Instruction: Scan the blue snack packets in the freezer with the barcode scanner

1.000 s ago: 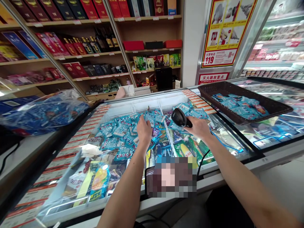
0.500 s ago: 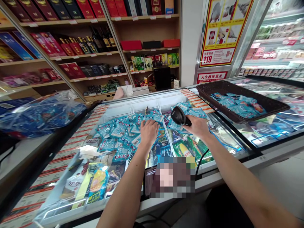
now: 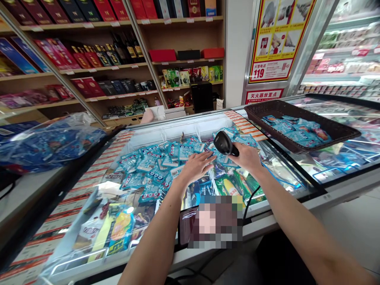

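Many small blue packets lie in a loose, overlapping pile on the glass top of a chest freezer. Over the pile's right part, my left hand is spread with its fingers pointing right, and no packet shows in its grip. My right hand is wrapped around the handle of a black barcode scanner, whose head is turned left toward the packets. From the scanner side a black cable runs down past the freezer's front edge. More packets lie beneath and behind the scanner.
On the right of the glass stands a dark brown tray with more blue packets. A clear plastic bag of packets lies at left. Near the front edge is a phone-like device, partly blurred out. Shelves of boxes and bottles stand behind.
My left hand has lifted from the packets, shifted slightly right and spread its fingers. A packet where it had rested now shows. My right hand keeps the scanner in nearly the same place.
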The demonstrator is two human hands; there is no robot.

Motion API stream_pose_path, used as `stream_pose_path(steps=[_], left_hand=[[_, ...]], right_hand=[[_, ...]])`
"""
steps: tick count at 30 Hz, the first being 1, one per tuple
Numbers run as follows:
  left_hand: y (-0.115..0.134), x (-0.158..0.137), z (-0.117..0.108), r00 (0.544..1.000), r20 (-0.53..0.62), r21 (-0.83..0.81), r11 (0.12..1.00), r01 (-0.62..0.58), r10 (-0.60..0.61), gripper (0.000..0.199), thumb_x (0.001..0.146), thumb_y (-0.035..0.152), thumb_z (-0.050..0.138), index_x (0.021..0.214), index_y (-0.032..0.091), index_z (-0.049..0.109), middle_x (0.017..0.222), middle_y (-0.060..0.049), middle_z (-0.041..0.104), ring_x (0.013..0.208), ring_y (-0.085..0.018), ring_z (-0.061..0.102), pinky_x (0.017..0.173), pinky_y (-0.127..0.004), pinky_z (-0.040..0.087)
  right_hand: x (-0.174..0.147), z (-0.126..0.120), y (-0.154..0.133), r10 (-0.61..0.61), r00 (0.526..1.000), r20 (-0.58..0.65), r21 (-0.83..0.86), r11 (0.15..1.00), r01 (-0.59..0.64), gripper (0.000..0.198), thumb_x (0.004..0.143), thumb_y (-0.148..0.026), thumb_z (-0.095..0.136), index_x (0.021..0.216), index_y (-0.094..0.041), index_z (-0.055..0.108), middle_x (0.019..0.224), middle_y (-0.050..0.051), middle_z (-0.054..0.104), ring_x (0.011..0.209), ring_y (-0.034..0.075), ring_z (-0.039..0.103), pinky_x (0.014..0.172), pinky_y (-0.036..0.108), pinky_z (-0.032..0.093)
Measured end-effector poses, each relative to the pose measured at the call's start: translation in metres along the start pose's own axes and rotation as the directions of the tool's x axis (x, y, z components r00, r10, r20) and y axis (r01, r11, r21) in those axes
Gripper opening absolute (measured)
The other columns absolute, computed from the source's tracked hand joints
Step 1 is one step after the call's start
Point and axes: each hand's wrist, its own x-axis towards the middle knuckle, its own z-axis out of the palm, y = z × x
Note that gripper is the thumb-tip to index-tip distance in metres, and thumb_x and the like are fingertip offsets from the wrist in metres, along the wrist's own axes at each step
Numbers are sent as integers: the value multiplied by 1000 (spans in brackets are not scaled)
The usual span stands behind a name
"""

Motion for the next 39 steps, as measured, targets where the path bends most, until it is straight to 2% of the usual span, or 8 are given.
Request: stream_pose_path(steps=[5, 8, 13, 18, 21, 27, 31, 39], left_hand=[[-2, -1, -2, 989, -62, -9, 991, 137, -137, 40, 92, 45, 28, 109, 27, 59, 119, -4, 59, 110, -20, 52, 91, -37, 36], [-3, -1, 0, 968, -127, -16, 976, 215, -215, 41, 90, 49, 32, 101, 22, 60, 109, -7, 61, 103, -21, 54, 87, -36, 39], [-8, -1, 9, 936, -187, 21, 951, 307, -298, 58, 82, 58, 43, 125, 19, 46, 114, -12, 56, 108, -26, 50, 88, -38, 39], [-19, -1, 15, 934, -135, -58, 943, 327, -332, 66, 78, 55, 52, 132, 19, 38, 109, -11, 58, 102, -26, 52, 84, -39, 41], [-24, 0, 13, 903, -166, -134, 916, 378, -397, 72, 74, 51, 60, 133, 17, 35, 104, -11, 58, 96, -25, 54, 80, -37, 43], [-27, -2, 10, 808, -237, -310, 830, 464, -540, 36, 85, 40, 46, 112, 17, 50, 97, -9, 57, 83, -19, 56, 67, -30, 44], [-27, -5, 11, 762, -258, -406, 782, 472, -594, 27, 88, 39, 39, 105, 19, 46, 79, -3, 56, 64, -14, 51, 57, -26, 38], [-26, -6, 11, 750, -276, -422, 777, 467, -601, 23, 88, 38, 39, 102, 20, 43, 70, 0, 49, 54, -11, 43, 54, -25, 33]], right_hand=[[0, 1, 0, 19, 1000, 2, -5, 1000, -19, 35, 78, -43, 54, 106, -23, 59, 86, 5, 68, 75, 23, 62, 62, 29, 37], [0, 1, -1, 22, 1000, 15, -7, 1000, -21, 36, 78, -43, 54, 107, -22, 59, 87, 6, 68, 76, 23, 62, 63, 29, 37], [-1, 0, -2, 6, 1000, 6, -13, 1000, -6, 35, 77, -42, 55, 105, -22, 59, 86, 6, 68, 76, 23, 62, 62, 29, 37], [0, 2, -2, -2, 1000, 19, -16, 1000, 2, 36, 78, -42, 55, 106, -20, 59, 86, 7, 68, 76, 23, 62, 63, 29, 38], [0, 3, -2, -6, 1000, 29, -12, 1000, 6, 37, 78, -42, 54, 108, -20, 59, 88, 7, 68, 78, 23, 62, 63, 29, 38], [-1, 3, -3, -66, 997, 28, -1, 998, 66, 36, 77, -40, 55, 108, -22, 59, 91, 5, 68, 78, 23, 62, 62, 29, 36], [-2, 1, -4, -102, 993, 58, 5, 995, 102, 33, 77, -40, 55, 103, -21, 59, 87, 4, 68, 77, 22, 62, 61, 28, 36], [-3, -1, -5, -190, 977, 94, 17, 982, 189, 38, 76, -42, 57, 108, -21, 58, 92, 4, 68, 80, 21, 63, 64, 28, 39]])
